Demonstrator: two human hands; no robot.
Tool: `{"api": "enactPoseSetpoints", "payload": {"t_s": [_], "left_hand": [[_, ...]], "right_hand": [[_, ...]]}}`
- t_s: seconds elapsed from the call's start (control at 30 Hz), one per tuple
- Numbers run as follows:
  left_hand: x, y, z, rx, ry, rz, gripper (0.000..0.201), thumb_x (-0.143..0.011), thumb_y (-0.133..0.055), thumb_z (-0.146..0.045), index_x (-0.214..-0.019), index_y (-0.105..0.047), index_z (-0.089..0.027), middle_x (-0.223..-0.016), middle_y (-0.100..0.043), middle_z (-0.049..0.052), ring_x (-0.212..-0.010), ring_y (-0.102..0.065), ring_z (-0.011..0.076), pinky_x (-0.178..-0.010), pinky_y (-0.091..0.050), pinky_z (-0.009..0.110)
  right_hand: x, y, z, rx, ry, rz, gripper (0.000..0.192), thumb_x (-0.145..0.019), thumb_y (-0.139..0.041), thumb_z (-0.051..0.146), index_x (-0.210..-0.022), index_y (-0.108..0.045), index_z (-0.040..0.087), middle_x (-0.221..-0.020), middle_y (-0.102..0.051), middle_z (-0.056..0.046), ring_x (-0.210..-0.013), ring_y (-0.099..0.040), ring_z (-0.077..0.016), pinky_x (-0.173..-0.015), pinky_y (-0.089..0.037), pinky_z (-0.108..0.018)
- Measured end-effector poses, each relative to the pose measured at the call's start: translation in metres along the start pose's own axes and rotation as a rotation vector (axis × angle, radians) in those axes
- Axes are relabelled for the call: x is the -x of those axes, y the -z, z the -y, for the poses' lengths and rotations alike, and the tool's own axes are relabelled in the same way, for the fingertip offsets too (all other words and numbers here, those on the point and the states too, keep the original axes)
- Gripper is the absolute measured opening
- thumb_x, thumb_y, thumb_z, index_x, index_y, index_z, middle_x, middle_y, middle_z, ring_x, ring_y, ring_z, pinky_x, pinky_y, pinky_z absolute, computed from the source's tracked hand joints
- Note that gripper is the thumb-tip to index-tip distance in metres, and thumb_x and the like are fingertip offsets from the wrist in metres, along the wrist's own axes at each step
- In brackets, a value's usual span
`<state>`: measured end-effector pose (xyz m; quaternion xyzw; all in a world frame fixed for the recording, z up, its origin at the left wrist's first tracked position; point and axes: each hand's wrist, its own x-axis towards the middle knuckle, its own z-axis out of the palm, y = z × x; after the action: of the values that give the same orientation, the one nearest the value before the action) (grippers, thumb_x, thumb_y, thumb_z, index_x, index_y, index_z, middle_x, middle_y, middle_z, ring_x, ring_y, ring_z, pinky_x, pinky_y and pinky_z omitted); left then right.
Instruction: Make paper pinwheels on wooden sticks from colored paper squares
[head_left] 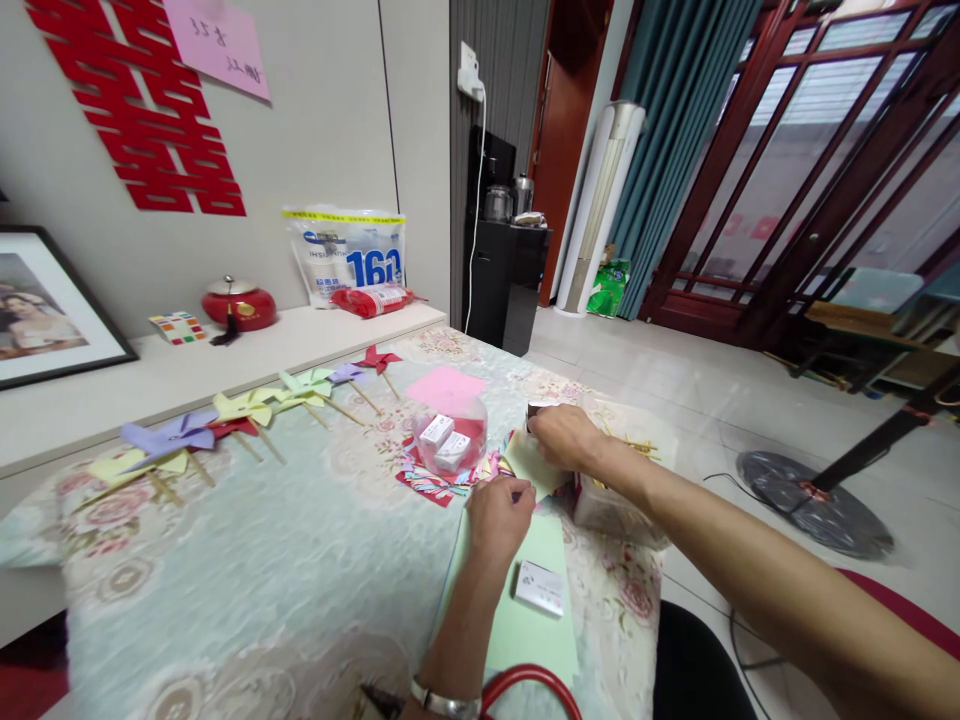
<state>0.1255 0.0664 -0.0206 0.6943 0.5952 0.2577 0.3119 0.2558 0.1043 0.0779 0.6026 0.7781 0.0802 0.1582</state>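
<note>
My left hand [501,515] rests over the top edge of the light green paper sheets [529,545], fingers pinched together; whatever they may hold is hidden. My right hand [566,435] reaches further out, its fingers closed at a small dark-and-white object [535,409] whose kind I cannot make out. Under that hand lies a pale yellow paper piece [525,458]. A small white box [539,587] sits on the green sheets. Just beyond my left hand, a clear round container [480,425] holds two small white boxes, with colourful paper strips [435,482] around its base.
Several paper pinwheels on sticks [244,408] line the table's far left side. A clear tub with thin sticks [611,505] stands below my right forearm. A red loop-shaped handle [532,675] lies at the near edge. Pink paper [446,384] lies behind the round container.
</note>
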Motion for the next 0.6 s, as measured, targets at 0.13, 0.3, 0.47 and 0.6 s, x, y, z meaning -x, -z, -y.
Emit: {"api": "enactPoseSetpoints", "payload": {"t_s": [0.13, 0.3, 0.47, 0.6], "left_hand": [[0.001, 0.001, 0.001, 0.037, 0.009, -0.067, 0.025, -0.088, -0.059, -0.036, -0.078, -0.079, -0.025, -0.083, -0.079, 0.003, -0.088, -0.068, 0.0206, -0.074, -0.043, 0.026], [0.001, 0.001, 0.002, 0.071, 0.066, -0.153, 0.019, -0.084, -0.064, -0.034, -0.070, -0.072, -0.024, -0.078, -0.076, 0.002, -0.082, -0.068, 0.0195, -0.070, -0.042, 0.026], [-0.003, 0.000, 0.005, 0.097, 0.121, -0.192, 0.009, -0.080, -0.066, -0.026, -0.072, -0.064, -0.022, -0.071, -0.069, 0.001, -0.076, -0.067, 0.0187, -0.070, -0.043, 0.027], [-0.008, 0.000, 0.013, 0.146, 0.130, -0.171, 0.018, -0.078, -0.064, -0.020, -0.096, -0.061, -0.019, -0.070, -0.065, -0.002, -0.070, -0.066, 0.0166, -0.067, -0.046, 0.025]], "right_hand": [[0.000, 0.001, -0.003, -0.003, -0.005, -0.009, 0.026, -0.082, -0.057, 0.010, -0.101, -0.075, 0.010, -0.102, -0.076, -0.021, -0.098, -0.073, -0.0311, -0.081, -0.055, -0.034], [0.001, 0.003, -0.005, -0.005, -0.013, -0.012, 0.027, -0.081, -0.056, 0.009, -0.100, -0.076, 0.011, -0.100, -0.077, -0.020, -0.097, -0.073, -0.0308, -0.080, -0.055, -0.033], [0.001, 0.004, -0.003, -0.012, -0.015, 0.005, 0.026, -0.081, -0.058, 0.010, -0.100, -0.076, 0.010, -0.100, -0.077, -0.020, -0.099, -0.073, -0.0306, -0.081, -0.054, -0.033], [0.000, 0.003, 0.000, -0.020, -0.012, 0.019, 0.027, -0.083, -0.057, 0.011, -0.103, -0.076, 0.010, -0.103, -0.076, -0.022, -0.100, -0.073, -0.0306, -0.082, -0.055, -0.033]]}}
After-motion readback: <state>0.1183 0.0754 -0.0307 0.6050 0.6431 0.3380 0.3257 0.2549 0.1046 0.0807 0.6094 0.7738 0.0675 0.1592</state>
